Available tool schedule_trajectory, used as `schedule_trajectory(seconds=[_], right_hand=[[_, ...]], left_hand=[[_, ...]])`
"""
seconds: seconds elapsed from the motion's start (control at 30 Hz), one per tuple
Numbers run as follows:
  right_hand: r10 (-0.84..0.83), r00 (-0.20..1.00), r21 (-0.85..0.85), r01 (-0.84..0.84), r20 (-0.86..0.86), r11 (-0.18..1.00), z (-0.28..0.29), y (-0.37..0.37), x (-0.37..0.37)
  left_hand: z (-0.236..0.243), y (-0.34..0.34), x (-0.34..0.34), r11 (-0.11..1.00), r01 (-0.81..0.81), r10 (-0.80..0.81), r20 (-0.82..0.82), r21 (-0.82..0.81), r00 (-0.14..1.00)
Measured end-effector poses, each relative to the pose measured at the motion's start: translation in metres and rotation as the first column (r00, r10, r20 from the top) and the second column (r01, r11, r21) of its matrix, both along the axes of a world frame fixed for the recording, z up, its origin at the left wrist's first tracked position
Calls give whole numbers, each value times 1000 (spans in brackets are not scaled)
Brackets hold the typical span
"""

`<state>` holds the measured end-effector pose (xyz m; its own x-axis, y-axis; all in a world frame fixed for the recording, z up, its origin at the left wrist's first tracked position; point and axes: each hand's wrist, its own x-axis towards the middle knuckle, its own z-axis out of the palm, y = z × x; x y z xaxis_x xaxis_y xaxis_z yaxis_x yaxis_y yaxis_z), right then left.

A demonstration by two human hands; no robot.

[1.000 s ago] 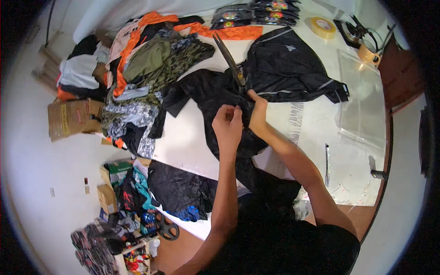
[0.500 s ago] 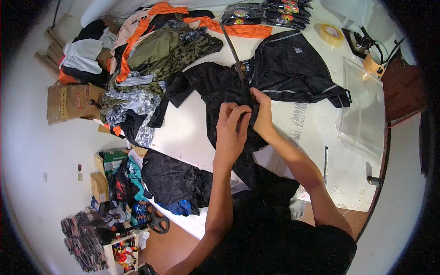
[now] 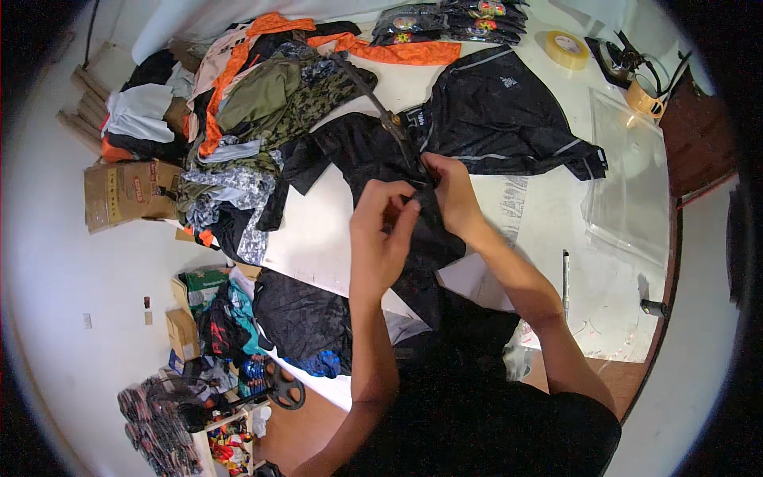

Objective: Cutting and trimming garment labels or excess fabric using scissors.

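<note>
A black garment (image 3: 373,175) lies spread over the table's middle, draping toward my body. My left hand (image 3: 383,230) pinches a bit of its cloth between thumb and fingers. Close on its right, my right hand (image 3: 451,195) is closed round a pair of large dark scissors (image 3: 393,123). Their long blades point away from me and to the left, and my fingers hide most of the handles. Just beyond my right hand, a black long-sleeved shirt (image 3: 501,111) with grey seam lines lies flat.
A heap of camouflage and orange clothes (image 3: 270,103) covers the far left. Packed garments (image 3: 449,24), a tape roll (image 3: 567,49) and an orange mug (image 3: 644,97) stand along the back. Clear plastic bags (image 3: 628,191) and a pen (image 3: 565,282) lie at right.
My left hand has moved slightly left and its pinch shows more openly. The scissors have swung so their tips point further left. The whole view has shifted a little.
</note>
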<state>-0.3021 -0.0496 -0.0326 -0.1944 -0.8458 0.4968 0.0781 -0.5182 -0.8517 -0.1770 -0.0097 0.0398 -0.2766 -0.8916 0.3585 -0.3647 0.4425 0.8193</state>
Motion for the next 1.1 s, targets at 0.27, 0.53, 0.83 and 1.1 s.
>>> schedule_trajectory(seconds=[0.27, 0.53, 0.83, 1.1], right_hand=[[260, 912, 399, -378, 317, 835, 54, 22, -17], [472, 752, 76, -563, 459, 823, 69, 30, -33], [428, 796, 197, -545, 429, 815, 73, 33, -44], [446, 854, 272, -511, 268, 815, 71, 34, -35]], left_hand=[[25, 3, 19, 887, 275, -52, -510, 371, 858], [32, -1, 9, 784, 432, -88, -609, 446, 788], [34, -1, 12, 815, 407, -70, -626, 413, 777], [44, 5, 9, 867, 291, -43, -521, 404, 853]])
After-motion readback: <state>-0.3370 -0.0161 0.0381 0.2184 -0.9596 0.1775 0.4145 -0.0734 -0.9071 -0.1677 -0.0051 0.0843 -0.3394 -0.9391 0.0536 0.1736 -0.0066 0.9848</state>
